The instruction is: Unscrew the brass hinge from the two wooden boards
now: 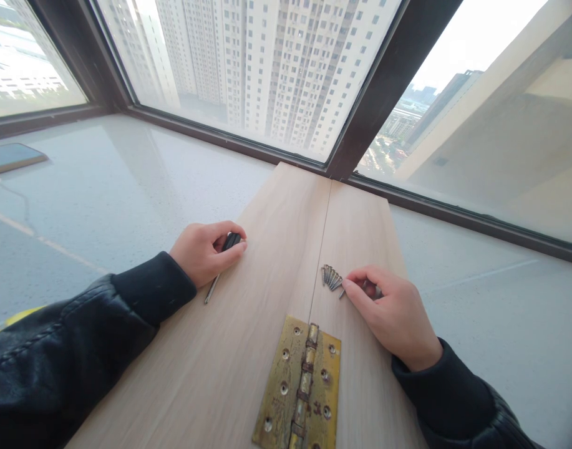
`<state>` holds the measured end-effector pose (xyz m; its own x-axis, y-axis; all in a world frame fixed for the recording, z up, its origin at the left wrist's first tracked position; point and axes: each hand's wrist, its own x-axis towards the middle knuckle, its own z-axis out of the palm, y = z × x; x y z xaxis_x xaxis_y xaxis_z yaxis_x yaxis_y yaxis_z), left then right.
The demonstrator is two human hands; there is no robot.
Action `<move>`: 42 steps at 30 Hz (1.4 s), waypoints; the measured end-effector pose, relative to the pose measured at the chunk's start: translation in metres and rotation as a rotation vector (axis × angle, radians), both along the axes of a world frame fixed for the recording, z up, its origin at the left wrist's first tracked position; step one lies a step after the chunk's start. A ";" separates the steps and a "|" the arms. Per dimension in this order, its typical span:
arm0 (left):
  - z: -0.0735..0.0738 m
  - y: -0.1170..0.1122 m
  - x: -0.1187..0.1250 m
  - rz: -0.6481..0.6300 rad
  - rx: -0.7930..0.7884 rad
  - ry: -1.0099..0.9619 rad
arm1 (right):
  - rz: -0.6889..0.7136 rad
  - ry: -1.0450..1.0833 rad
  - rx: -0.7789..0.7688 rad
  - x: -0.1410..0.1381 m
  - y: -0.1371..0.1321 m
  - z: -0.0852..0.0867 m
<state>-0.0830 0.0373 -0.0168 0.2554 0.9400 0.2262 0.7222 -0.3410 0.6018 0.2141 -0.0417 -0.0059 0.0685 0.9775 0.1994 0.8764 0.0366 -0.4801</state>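
Note:
My left hand (208, 249) is closed around the black handle of a screwdriver (231, 241), whose metal shaft slants down toward me over the left board. My right hand (388, 305) pinches a single screw (342, 293) between thumb and forefinger, low over the right board. Just left of those fingertips, several screws (331, 276) lie side by side in a row on the wood. Nearer to me, a worn brass hinge (300, 386) lies opened flat across the seam between the boards, its barrel along the joint. No screws are visible in its holes.
Two pale wooden boards (286, 218) lie edge to edge on a speckled white sill (140, 181). Dark window frames (360, 106) border the far side. A phone-like flat device (14, 157) lies at far left, and something yellow (24, 316) shows behind my left sleeve.

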 end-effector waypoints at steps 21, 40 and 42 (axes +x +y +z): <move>0.001 0.001 0.000 -0.001 -0.014 0.002 | 0.031 0.007 0.030 0.000 0.000 0.001; 0.000 0.001 0.000 0.004 0.003 0.001 | 0.045 -0.058 0.070 -0.001 -0.002 0.001; -0.001 0.001 0.000 0.003 0.007 0.002 | 0.045 -0.061 0.065 0.000 -0.002 0.001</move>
